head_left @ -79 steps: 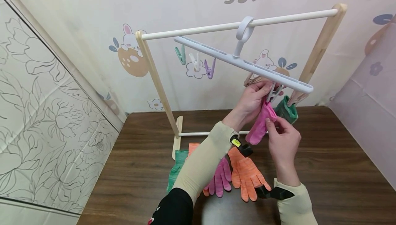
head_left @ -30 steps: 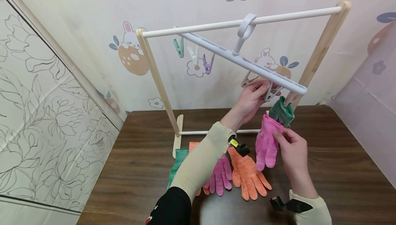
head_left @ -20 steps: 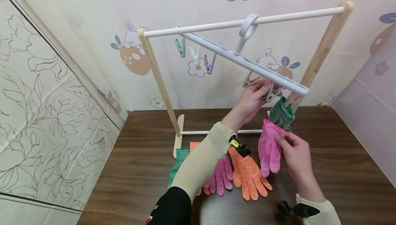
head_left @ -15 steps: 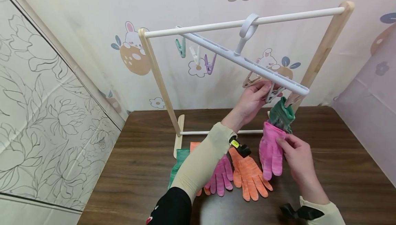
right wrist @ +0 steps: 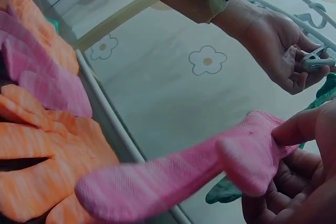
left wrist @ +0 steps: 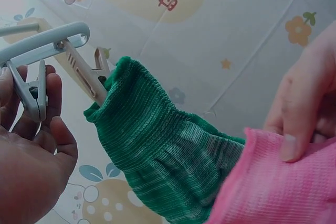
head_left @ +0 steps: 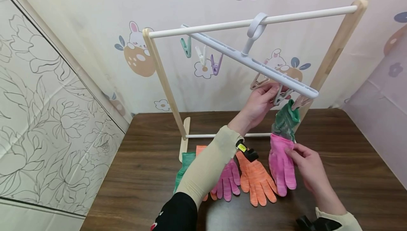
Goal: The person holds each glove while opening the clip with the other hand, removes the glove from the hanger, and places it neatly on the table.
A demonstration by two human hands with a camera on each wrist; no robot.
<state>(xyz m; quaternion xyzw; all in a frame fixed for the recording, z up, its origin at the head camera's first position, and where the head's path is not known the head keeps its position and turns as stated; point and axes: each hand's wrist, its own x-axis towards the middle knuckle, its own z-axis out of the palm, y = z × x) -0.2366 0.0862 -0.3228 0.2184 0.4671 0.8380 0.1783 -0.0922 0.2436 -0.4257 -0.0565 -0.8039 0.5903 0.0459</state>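
My left hand [head_left: 254, 105] grips a pale grey clothespin [head_left: 281, 96] that hangs under the white clip hanger [head_left: 229, 51]. In the left wrist view, nothing shows between that clothespin's tips [left wrist: 35, 111]. My right hand [head_left: 311, 165] pinches a pink knit glove [head_left: 281, 160] near its cuff, and its fingers dangle above the table. Just behind it, a green glove [head_left: 285, 119] hangs by its cuff from a beige clothespin [left wrist: 84, 69] at the hanger's near end. The pink cuff overlaps the green glove's lower part in the head view.
The hanger hooks over the white top bar [head_left: 203, 29] of a wooden-sided rack. Orange gloves [head_left: 255, 178], another pink glove [head_left: 227, 183] and green fabric [head_left: 184, 165] lie on the brown table [head_left: 133, 174]. Green, white and purple clothespins [head_left: 216, 65] dangle at the hanger's far half.
The pink glove has come down and right from beside the grey clothespin, carried by my right hand. My left hand has stayed at the clothespin. The hanger's near end has swung slightly.
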